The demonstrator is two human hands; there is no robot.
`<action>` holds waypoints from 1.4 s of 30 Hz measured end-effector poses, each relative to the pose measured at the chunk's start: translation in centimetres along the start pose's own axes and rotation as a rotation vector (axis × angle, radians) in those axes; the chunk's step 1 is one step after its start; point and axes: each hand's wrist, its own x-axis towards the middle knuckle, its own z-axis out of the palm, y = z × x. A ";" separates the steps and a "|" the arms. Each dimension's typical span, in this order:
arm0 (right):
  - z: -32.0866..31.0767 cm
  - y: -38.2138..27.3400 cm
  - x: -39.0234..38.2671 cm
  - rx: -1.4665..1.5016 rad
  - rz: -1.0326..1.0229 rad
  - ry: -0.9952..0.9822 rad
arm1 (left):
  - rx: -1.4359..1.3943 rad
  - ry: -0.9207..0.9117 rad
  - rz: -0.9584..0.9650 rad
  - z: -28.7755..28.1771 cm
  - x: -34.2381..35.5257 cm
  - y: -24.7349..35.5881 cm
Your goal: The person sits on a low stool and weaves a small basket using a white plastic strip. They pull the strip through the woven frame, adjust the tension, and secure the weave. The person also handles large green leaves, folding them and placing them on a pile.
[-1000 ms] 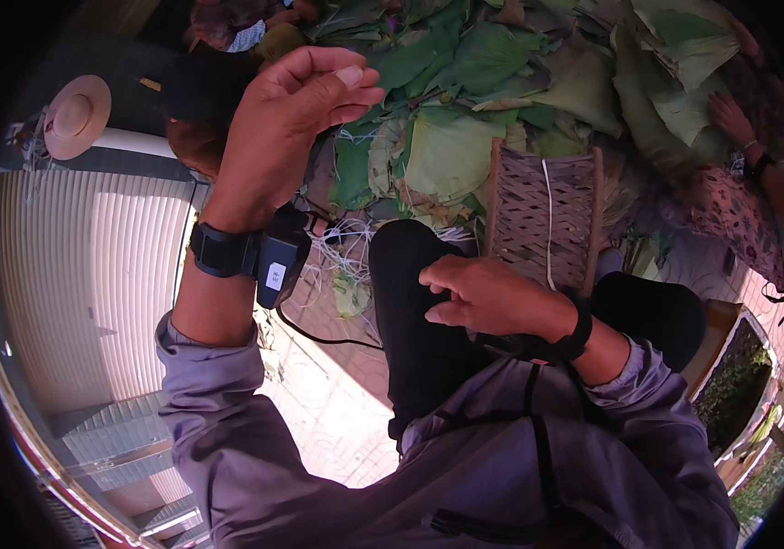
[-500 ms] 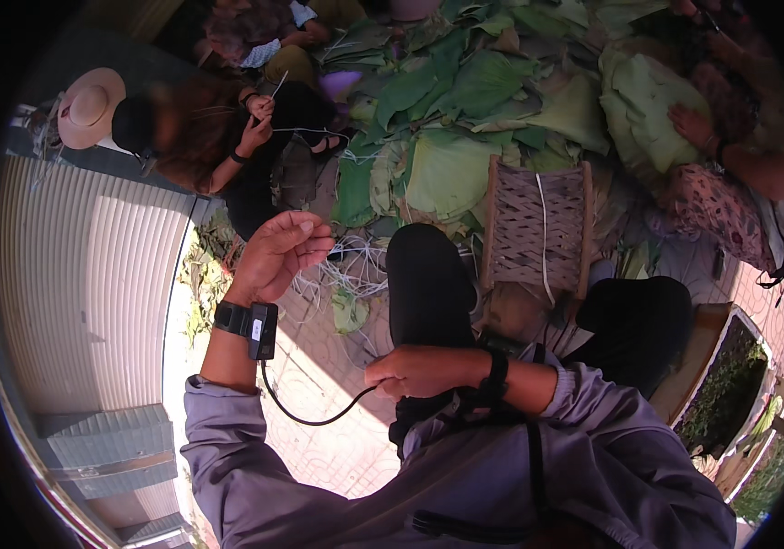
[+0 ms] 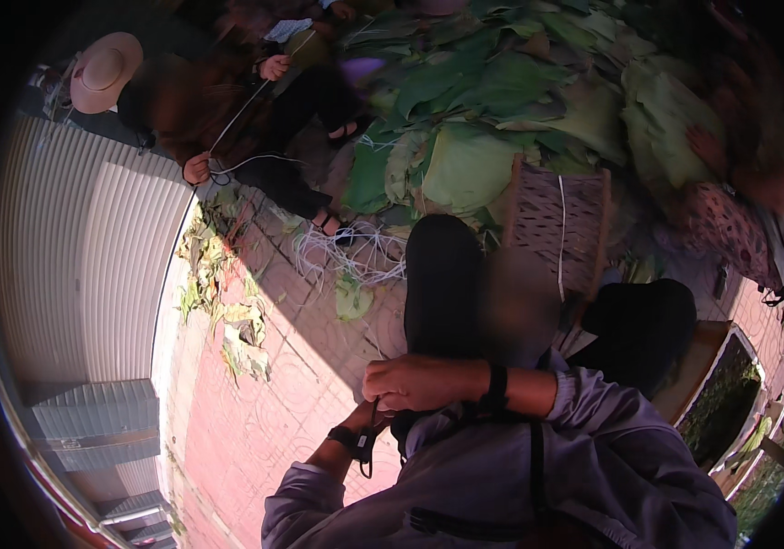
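Observation:
My right hand (image 3: 421,381) is closed in front of my lap, next to my knee. A black cable (image 3: 373,432) passes by its fingertips, and whatever lies between the fingers is hidden. Close below it, my left hand (image 3: 370,414) meets its underside, with its fingers mostly out of sight behind the right hand. A small black box (image 3: 364,446) sits on my left wristband, and the cable hangs in a loop beside it. Ahead of my knees stands a low stool with a woven seat (image 3: 552,220), a white string lying across it.
Beyond the stool spreads a large heap of green leaves (image 3: 470,165). Tangled white string (image 3: 351,252) lies on the paving near a co-worker's foot. This co-worker stretches a pale strand between two hands (image 3: 197,168). Wooden planters (image 3: 730,393) stand at the right; a ribbed shutter (image 3: 90,265) at the left.
My left hand has come down from above the paving to beside my right hand, which stays put. The co-worker at left has spread their hands apart along the strand.

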 end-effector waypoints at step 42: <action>-14.5 -3.3 -20.2 -0.344 0.423 0.626 | -0.234 0.209 -0.764 2.7 -11.3 -4.0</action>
